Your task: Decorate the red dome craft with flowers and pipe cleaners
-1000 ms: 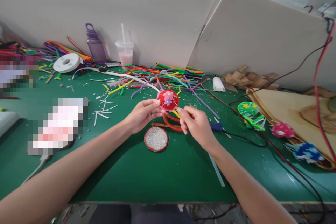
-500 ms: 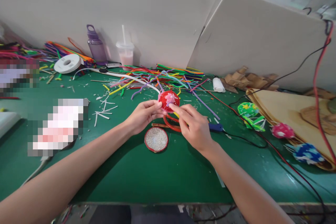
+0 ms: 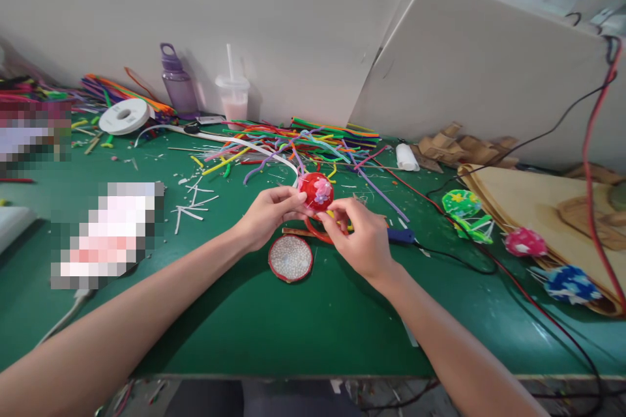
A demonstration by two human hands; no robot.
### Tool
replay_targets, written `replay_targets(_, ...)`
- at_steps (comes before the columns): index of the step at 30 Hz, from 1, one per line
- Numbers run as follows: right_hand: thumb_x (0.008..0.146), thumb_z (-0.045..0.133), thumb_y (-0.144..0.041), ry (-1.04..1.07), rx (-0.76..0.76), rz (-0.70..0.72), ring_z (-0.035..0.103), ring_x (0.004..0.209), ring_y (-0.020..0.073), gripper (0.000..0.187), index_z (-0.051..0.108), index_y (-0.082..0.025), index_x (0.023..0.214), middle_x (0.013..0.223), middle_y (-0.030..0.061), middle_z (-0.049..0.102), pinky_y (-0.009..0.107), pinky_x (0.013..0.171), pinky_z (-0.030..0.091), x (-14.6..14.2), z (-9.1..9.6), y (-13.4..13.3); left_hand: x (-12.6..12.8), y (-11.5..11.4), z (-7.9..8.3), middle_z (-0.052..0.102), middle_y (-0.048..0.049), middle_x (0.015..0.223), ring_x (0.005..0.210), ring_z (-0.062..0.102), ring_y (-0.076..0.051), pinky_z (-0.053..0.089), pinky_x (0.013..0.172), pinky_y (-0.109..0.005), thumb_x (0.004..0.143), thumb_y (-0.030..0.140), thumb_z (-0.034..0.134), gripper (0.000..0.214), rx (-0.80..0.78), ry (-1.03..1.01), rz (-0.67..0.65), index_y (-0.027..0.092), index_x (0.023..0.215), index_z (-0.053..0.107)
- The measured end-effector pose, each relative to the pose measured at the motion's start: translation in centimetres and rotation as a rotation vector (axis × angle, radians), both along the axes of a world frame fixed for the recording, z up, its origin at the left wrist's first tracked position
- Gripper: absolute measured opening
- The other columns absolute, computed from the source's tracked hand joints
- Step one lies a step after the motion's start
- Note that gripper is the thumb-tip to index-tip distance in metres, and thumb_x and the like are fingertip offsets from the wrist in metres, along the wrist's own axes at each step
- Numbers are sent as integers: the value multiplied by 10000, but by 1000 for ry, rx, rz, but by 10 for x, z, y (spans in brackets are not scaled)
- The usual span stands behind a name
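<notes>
Above the green desk, the red flowered piece sits between the left hand, pinched on its left edge, and the right hand, whose bent fingers crowd its lower right — gripping or not, I can't tell — with a dish of pale beads nearer the person.

Under the fingers of the left hand, we lose the lower-left rim of the red ornament. Behind the fingers of the right hand, part of the blue handle hides from us. Left of both, we find a bright object blurred into blocks and a white box cut off.
</notes>
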State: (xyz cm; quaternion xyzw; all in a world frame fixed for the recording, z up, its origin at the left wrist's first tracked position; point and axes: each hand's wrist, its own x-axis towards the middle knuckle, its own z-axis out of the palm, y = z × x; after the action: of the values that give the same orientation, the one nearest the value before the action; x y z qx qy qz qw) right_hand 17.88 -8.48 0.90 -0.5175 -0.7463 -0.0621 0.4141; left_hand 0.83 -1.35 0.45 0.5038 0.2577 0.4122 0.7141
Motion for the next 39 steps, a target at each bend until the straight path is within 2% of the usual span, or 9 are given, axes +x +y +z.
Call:
replay_targets(4,878,538,-379,-11,-68,-32,524,552,127,193,530,-204,796,669,15,601,261,557,369,-2,-1,1,2,-2,-1,679,-38,726,673,639,-107,519,701,-232,753,287,698,171,95,44,-20,119,743,663)
replay_targets(11,884,459,-228,-96,-51,-18,442,494,116,233,512,-202,658,564,-5,533,265,534,313,-1,-2,2,2,-6,0,687,-54,740,694,646,-122,516,705,-243,764,293,684,179,151,85,-16,116,749,667)
replay_targets(14,833,474,-186,-136,-85,125,436,504,112,220,495,-202,614,556,-15,522,258,533,313,0,0,1,2,-5,0,690,-55,743,687,646,-117,515,704,-238,764,287,686,175,109,62,24,113,769,665)
replay_targets(18,765,479,-148,-195,-266,425,401,501,97,199,459,-201,574,527,-39,474,240,525,301,-3,3,-5,1,-1,0,696,-42,729,664,647,-100,517,712,-220,769,263,686,150,1,-16,67,118,774,648)
replay_targets(22,767,475,-154,-149,-403,542,379,497,93,194,448,-200,581,526,-45,446,231,527,305,-7,6,-9,-3,7,-1,702,-42,735,701,665,-93,518,700,-180,813,227,641,112,-103,-109,94,121,783,626)
replay_targets(25,816,427,-142,-116,-438,482,466,559,114,151,509,-201,704,623,-19,534,246,570,346,-5,8,-6,-5,9,0,697,-31,708,671,665,-84,523,671,-169,843,185,599,73,-161,-151,108,134,791,604)
replay_targets(28,837,361,-101,-50,-374,339,527,648,139,195,522,-203,793,733,11,584,267,618,369,-1,7,-2,-5,9,1,682,-13,678,643,658,-79,522,647,-162,841,188,603,65,-167,-156,80,144,793,605)
replay_targets(33,919,392,-253,258,-302,108,478,508,117,140,525,-212,928,571,-36,506,254,531,345,1,6,1,-3,4,2,689,-25,692,647,653,-83,518,647,-165,807,231,651,98,-104,-126,-21,133,810,644)
replay_targets(39,850,557,-357,567,-288,84,480,477,93,181,457,-223,921,580,-54,532,222,464,366,-5,8,2,-2,1,2,704,-37,724,686,658,-91,518,703,-191,734,246,725,155,-73,-75,-52,114,788,665)
